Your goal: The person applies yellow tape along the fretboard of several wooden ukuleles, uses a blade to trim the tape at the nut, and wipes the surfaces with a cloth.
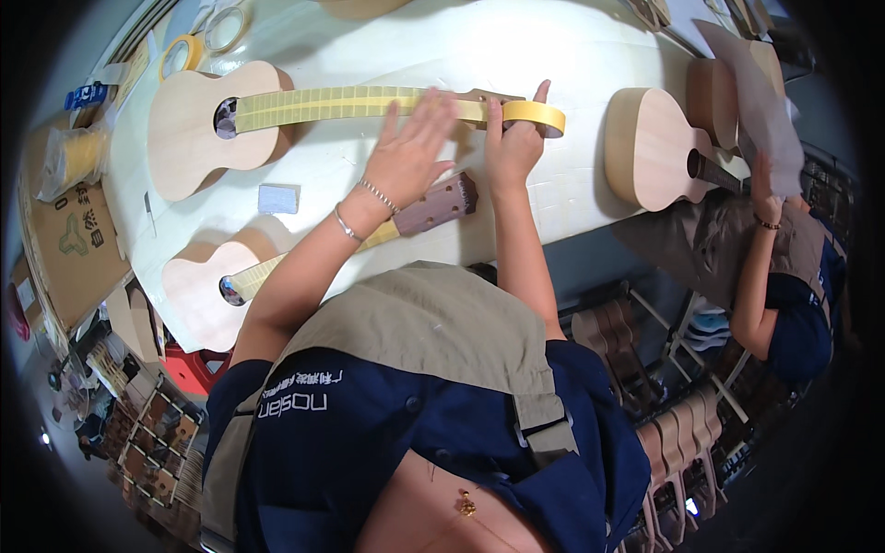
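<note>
— Before we get to the hands, what carries the work?
— White table (572,203). Far side: unfinished ukulele (189,138), body at left, neck running right, fretboard under yellow tape strips (323,103). 2nd ukulele (203,295) nearer the wearer, partly behind the left forearm.
— Hands?
— Left hand (415,143) empty, palm flat over the far neck, motion-blurred; pressure, can't tell. Right hand (513,147) closed on a roll of yellow masking tape (553,116) at the headstock end.
— Smaller finds?
— Grey block (278,198) between the 2 ukuleles; slim dark tool (149,210), perhaps a knife, farther left.
— Step in hand?
— Masking the fretboard, I'd judge; left palm probably smoothing.
— Next move?
— Likely calls for a taut strip, edges pressed down, then a clean tear from the roll.
</note>
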### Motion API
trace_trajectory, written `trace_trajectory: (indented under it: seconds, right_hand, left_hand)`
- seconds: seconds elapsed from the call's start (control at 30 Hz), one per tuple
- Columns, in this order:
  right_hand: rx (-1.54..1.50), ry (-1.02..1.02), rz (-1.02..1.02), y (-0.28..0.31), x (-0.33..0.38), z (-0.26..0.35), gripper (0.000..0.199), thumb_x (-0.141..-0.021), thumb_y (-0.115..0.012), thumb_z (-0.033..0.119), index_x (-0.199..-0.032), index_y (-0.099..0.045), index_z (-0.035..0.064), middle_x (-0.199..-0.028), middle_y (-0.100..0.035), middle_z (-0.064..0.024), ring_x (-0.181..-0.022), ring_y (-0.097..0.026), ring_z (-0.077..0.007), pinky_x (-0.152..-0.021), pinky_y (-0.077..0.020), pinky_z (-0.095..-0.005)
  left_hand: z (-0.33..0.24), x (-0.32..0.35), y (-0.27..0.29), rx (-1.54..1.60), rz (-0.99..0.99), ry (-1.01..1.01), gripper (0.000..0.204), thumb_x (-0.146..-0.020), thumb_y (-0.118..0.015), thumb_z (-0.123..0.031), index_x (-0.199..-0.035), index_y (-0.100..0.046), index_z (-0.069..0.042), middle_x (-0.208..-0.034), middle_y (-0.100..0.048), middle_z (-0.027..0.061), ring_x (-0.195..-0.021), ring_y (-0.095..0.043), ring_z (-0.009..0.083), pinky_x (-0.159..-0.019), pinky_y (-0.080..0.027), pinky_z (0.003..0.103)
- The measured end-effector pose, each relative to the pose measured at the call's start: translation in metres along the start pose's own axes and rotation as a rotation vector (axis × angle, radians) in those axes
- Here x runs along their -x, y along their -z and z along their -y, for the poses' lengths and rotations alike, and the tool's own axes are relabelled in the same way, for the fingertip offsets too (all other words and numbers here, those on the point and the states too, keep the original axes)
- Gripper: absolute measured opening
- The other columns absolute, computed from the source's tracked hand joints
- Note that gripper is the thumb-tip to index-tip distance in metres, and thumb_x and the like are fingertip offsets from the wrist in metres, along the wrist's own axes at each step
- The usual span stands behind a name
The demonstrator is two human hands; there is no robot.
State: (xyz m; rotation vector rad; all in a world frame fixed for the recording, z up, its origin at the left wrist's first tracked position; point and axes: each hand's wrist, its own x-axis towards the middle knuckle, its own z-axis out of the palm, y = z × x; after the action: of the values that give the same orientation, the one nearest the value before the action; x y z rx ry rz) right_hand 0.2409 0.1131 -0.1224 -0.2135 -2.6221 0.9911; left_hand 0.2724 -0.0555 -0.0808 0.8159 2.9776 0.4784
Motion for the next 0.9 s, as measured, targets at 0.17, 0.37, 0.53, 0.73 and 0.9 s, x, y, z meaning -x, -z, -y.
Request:
trace_trajectory:
  seconds: [0.17, 0.37, 0.53, 0.73, 0.9]
  right_hand:
    - [-0.018, 0.119, 0.008, -0.001, 0.003, -0.014, 0.054, -0.093, -0.051, 0.032, -0.127, -0.043, -0.0091, -0.132, -0.047, -0.0228, -0.093, -0.058, -0.0342, -0.084, -0.0442, -0.0399]
    - [-0.087, -0.003, 0.047, -0.001, 0.007, -0.006, 0.060, -0.093, -0.050, 0.035, -0.135, -0.037, -0.0054, -0.109, -0.062, -0.0175, -0.101, -0.055, -0.0338, -0.091, -0.0398, -0.0411]
    - [-0.137, -0.001, 0.048, -0.003, 0.007, -0.009, 0.058, -0.093, -0.049, 0.034, -0.135, -0.038, -0.0041, -0.108, -0.062, -0.0170, -0.104, -0.053, -0.0336, -0.094, -0.0380, -0.0420]
    - [-0.098, -0.008, 0.055, -0.003, 0.010, -0.009, 0.052, -0.092, -0.051, 0.031, -0.131, -0.043, -0.0029, -0.113, -0.057, -0.0189, -0.104, -0.052, -0.0344, -0.095, -0.0369, -0.0421]
    - [-0.347, 0.303, -0.062, -0.003, 0.021, 0.007, 0.031, -0.093, -0.048, 0.024, -0.112, -0.055, -0.0001, -0.098, -0.059, -0.0120, -0.096, -0.053, -0.0276, -0.099, -0.0336, -0.0411]
  left_hand:
    - [0.014, 0.019, -0.009, 0.117, 0.046, 0.048, 0.022, -0.075, -0.067, -0.016, -0.096, -0.063, -0.010, -0.111, -0.056, 0.0050, -0.108, -0.049, 0.0265, -0.088, -0.040, 0.044]
    - [0.022, 0.020, 0.007, 0.199, 0.260, 0.365, 0.016, -0.072, -0.073, -0.014, -0.082, -0.063, -0.007, -0.077, -0.063, 0.0074, -0.069, -0.061, 0.0244, -0.064, -0.049, 0.037]
    - [0.003, -0.010, -0.003, 0.908, -0.244, 0.585, 0.025, -0.079, -0.071, -0.012, -0.101, -0.064, -0.004, -0.071, -0.066, 0.0058, -0.058, -0.059, 0.0098, -0.056, -0.048, 0.022]
    - [0.006, -0.025, -0.018, 0.979, -0.207, 0.604, 0.045, -0.083, -0.068, -0.006, -0.126, -0.054, -0.003, -0.066, -0.060, -0.0007, -0.058, -0.053, 0.0019, -0.053, -0.045, 0.017]
    - [0.000, -0.030, -0.015, 0.937, -0.213, 0.725, 0.042, -0.080, -0.070, -0.010, -0.120, -0.060, -0.005, -0.064, -0.061, 0.0002, -0.057, -0.050, 0.0028, -0.053, -0.044, 0.020]
